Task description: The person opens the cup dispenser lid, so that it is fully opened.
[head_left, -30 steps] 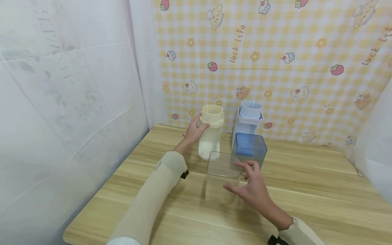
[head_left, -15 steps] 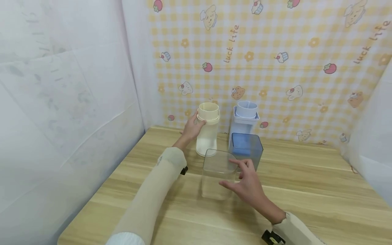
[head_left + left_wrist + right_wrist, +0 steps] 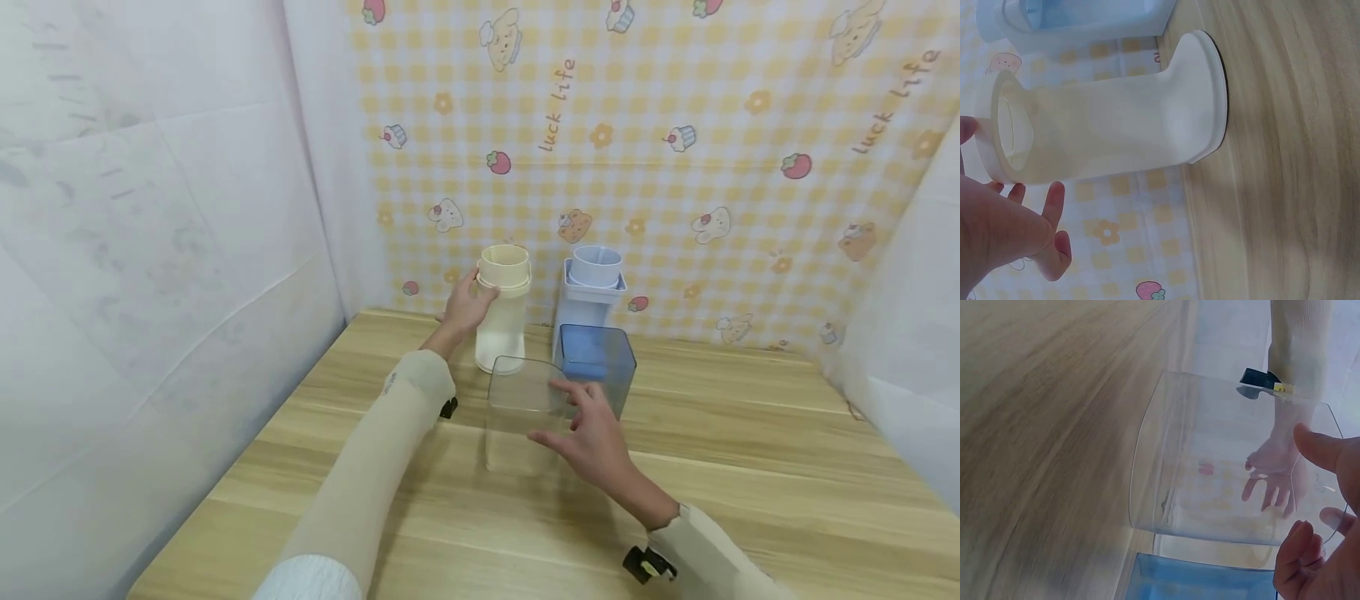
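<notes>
A cream plastic stand (image 3: pixel 504 321) with a round collar on top and a flat foot stands upright on the table. My left hand (image 3: pixel 465 307) grips the collar from the left; in the left wrist view the stand (image 3: pixel 1107 125) shows its open ring and narrow back. A clear, box-like plastic container (image 3: pixel 521 433) is just in front of the stand. With thumb and fingers spread across its right side, my right hand (image 3: pixel 596 433) holds this container. In the right wrist view, the left hand is visible through the clear container (image 3: pixel 1210 444). Whether it touches the table, I cannot tell.
A pale blue stand (image 3: pixel 588 308) of the same shape is to the right of the cream one, with a tinted blue container (image 3: pixel 617 371) before it. Behind the wooden table (image 3: pixel 750 467) hangs a yellow checked cloth (image 3: pixel 675 183). White sheeting (image 3: pixel 187 250) closes the left side.
The head view has shifted slightly, so everything sits a little further left and higher in it. Both hands keep their holds, with hardly any movement relative to the stand and container.
</notes>
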